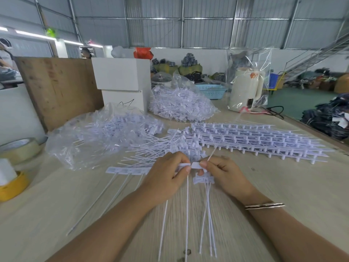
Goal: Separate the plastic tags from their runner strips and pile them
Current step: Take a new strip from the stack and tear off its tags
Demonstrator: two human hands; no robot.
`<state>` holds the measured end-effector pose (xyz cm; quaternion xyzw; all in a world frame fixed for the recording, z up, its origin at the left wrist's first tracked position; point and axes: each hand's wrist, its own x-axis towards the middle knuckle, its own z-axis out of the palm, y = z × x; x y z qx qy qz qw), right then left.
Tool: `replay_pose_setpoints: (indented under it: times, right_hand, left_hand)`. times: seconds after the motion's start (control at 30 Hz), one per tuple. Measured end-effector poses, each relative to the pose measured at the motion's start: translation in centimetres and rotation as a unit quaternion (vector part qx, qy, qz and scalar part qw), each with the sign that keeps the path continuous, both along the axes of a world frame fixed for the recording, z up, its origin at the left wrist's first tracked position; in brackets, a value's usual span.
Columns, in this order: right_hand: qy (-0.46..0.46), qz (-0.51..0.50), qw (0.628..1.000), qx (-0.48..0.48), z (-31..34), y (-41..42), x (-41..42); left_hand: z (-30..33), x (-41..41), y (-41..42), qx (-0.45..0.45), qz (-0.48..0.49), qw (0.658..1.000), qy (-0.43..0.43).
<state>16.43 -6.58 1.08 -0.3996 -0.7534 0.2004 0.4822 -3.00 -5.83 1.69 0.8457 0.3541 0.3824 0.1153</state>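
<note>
No text can be read: the print on the white tags [196,165] pinched between the hands is blurred, as is the kettle's [245,89] red mark beyond them.

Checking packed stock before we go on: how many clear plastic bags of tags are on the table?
2. One bag lies left of centre beside the wooden board; the other bag sits farther back, right of the white boxes. More may be hidden behind.

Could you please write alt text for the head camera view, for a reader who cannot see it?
Over a pale wooden table, the left hand pinches a strip of white plastic tags while the right hand pinches one tag at its end. Behind lie a loose tag pile, stacked unseparated strips and two clear bags of tags.
</note>
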Motion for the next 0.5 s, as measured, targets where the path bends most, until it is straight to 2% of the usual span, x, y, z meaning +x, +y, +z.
replay_pose_setpoints:
  times: [0.2,0.3,0.4,0.5]
  right_hand:
    - [0.071,0.026,0.996,-0.053,0.5,-0.6,-0.3]
    - [0.148,-0.014,0.987,-0.064,0.9,-0.7,0.7]
    - [0.08,-0.051,0.994,-0.053,1.3,-0.9,1.4]
    - [0.01,0.0,0.997,-0.082,1.1,-0.9,0.9]
  left_hand:
    - [0.6,0.2,-0.6,-0.043,-0.038,0.998,-0.032]
    - [0.9,-0.6,-0.7,-0.057,-0.063,0.995,-0.051]
    - [1.1,-1.1,-0.2,-0.064,-0.047,0.993,-0.087]
    - [0.7,-1.4,0.2,-0.077,-0.012,0.994,-0.081]
